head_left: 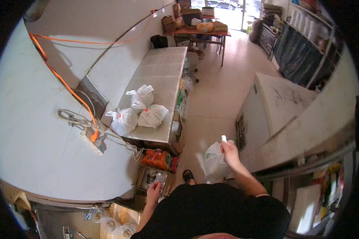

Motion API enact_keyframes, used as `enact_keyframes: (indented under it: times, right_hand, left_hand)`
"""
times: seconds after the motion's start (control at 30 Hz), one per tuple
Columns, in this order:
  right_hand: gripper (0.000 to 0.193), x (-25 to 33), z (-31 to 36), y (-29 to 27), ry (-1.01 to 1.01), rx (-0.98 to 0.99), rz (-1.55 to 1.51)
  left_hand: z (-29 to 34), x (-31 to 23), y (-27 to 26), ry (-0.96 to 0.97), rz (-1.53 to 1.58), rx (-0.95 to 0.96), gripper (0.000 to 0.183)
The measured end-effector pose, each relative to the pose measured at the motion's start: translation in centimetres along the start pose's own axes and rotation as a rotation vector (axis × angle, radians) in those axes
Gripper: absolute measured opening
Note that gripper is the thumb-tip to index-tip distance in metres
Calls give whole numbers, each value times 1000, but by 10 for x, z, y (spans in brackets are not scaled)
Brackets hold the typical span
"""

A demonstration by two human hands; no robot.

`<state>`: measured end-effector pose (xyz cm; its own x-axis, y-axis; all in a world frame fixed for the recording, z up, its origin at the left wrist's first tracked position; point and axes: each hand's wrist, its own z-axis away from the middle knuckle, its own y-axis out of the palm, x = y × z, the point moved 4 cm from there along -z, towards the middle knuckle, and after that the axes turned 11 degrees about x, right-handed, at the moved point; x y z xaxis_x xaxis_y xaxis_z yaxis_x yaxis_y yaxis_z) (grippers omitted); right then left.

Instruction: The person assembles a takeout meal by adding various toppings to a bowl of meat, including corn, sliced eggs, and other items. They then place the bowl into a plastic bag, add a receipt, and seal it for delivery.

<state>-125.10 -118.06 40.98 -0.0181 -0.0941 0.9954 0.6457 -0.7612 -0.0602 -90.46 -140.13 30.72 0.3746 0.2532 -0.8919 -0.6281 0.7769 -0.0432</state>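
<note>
Here, the right hand [229, 153] has its grip closed around the gathered top of a white plastic carrier bag [215, 161], which hangs clear of the table [160, 81], out to the right of its near right corner. The left hand [154, 191] is loosely curled by an open cardboard box [168, 184] below the table's near edge; whether its grip holds anything, I cannot tell. Three tied carrier bags [124, 122] cluster toward the table's near left corner.
</note>
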Motion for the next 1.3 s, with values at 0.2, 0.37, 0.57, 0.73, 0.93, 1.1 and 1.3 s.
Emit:
enact_keyframes:
  times: [0.2, 0.37, 0.57, 0.73, 0.93, 1.1, 1.3]
  right_hand:
    - [36, 29, -125, -12, 49, -30, 77]
    - [36, 55, -259, 17, -40, 108, 69]
    - [37, 83, -405, 95, -202, 327, 97]
    - [37, 67, -487, 165, -16, 508, 126]
    - [29, 2, -562, 220, 126, 718, 29]
    - [44, -63, -590, 176, 161, 561, -231]
    - [61, -61, -522, 161, 648, 462, -289]
  left_hand:
    - [-130, -62, -19, 142, 54, 37, 25]
    - [-150, -110, -37, 107, 190, -180, 22]
    - [-118, -91, -44, -79, 348, -647, 19]
    - [-80, -84, -7, 17, 539, -889, 19]
    - [-94, -112, 45, -61, 564, -1046, 18]
    - [-87, -91, 89, -196, 500, -1056, 23]
    - [-79, -75, 111, -241, 386, -1095, 29]
